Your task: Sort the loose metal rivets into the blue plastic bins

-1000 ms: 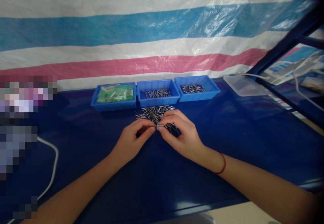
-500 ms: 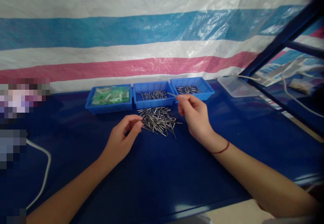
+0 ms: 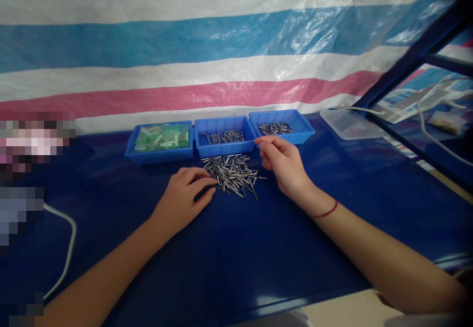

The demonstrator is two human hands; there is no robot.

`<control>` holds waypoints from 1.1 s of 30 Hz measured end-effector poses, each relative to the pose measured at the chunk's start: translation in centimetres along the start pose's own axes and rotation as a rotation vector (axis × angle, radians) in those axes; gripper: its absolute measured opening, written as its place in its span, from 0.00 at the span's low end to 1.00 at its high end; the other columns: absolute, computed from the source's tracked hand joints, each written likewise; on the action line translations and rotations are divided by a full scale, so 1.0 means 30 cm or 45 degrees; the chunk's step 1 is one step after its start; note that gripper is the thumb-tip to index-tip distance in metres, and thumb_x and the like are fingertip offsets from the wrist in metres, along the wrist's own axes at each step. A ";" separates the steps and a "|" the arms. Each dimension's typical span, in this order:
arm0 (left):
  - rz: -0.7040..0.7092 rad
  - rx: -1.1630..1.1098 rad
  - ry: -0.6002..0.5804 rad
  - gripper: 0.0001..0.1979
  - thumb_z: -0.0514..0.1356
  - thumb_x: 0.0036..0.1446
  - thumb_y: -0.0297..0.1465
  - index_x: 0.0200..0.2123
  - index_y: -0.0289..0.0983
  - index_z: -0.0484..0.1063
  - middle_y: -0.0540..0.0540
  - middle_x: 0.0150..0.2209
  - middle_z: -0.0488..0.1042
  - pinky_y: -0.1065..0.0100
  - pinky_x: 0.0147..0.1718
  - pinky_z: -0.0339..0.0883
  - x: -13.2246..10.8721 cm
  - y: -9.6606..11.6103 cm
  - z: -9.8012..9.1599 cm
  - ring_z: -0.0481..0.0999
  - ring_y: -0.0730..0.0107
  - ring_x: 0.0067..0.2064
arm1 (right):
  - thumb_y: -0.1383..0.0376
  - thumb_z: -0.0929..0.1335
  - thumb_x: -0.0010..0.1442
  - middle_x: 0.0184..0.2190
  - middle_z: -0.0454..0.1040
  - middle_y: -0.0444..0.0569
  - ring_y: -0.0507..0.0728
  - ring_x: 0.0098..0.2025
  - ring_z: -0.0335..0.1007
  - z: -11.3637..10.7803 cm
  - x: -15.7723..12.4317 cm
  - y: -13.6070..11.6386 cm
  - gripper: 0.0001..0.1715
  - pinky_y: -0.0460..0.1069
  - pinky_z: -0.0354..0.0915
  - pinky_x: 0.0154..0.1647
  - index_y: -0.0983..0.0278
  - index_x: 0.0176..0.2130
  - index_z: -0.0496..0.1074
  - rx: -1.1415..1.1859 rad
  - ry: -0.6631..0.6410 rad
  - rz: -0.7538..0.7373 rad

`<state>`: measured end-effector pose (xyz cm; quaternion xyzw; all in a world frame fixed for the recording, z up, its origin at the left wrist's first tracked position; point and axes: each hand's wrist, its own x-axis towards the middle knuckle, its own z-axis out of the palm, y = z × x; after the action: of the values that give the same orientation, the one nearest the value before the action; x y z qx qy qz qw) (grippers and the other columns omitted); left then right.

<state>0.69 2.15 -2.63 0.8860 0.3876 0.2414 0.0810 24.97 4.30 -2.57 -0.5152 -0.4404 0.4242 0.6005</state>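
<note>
A loose pile of thin metal pins [image 3: 232,174], shaped like blind rivets, lies on the dark blue table. My left hand [image 3: 186,191] rests at the pile's left edge, its fingertips on the pins and thumb apart from the fingers; no pin shows lifted in it. Above the pile's right side, my right hand [image 3: 283,162] is closed in a pinch by the near right corner of the middle blue bin [image 3: 221,148]. No pin shows between its fingertips. That bin holds several pins, and the right blue bin [image 3: 301,132] holds more of them.
A left blue bin [image 3: 158,156] contains a green sheet with small packets. A clear plastic lid [image 3: 351,124] lies at the back right, beside a dark metal frame [image 3: 399,76]. A white cable [image 3: 70,248] curves along the left. Striped sheeting [image 3: 185,46] hangs behind.
The pin that stuck out of my right hand's pinch over the middle bin no longer shows. My left hand has moved right onto the pile's edge and its fingers have spread.
</note>
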 end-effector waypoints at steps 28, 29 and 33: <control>-0.103 -0.302 0.079 0.06 0.56 0.63 0.32 0.36 0.38 0.71 0.48 0.37 0.73 0.67 0.41 0.64 0.002 0.027 -0.024 0.72 0.68 0.41 | 0.73 0.65 0.59 0.29 0.72 0.46 0.51 0.29 0.66 0.065 -0.156 -0.038 0.08 0.47 0.63 0.32 0.65 0.38 0.73 -0.767 -0.652 -0.803; -0.130 -0.385 0.137 0.05 0.57 0.62 0.32 0.36 0.38 0.72 0.48 0.36 0.73 0.68 0.40 0.65 0.001 0.035 -0.028 0.72 0.69 0.39 | 0.72 0.66 0.59 0.29 0.72 0.47 0.51 0.30 0.67 0.069 -0.162 -0.040 0.07 0.47 0.64 0.33 0.64 0.38 0.72 -0.766 -0.661 -0.809; -0.311 -0.653 0.230 0.05 0.61 0.59 0.34 0.34 0.39 0.73 0.51 0.32 0.75 0.72 0.34 0.67 -0.008 0.072 -0.031 0.74 0.71 0.34 | 0.66 0.69 0.59 0.32 0.72 0.48 0.52 0.33 0.68 0.083 -0.191 -0.047 0.07 0.47 0.65 0.35 0.64 0.40 0.72 -0.696 -0.700 -0.801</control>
<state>1.49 0.46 -1.20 0.7585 0.4232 0.3976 0.2957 21.20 -0.77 -1.50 -0.3652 -0.8115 0.2117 0.4040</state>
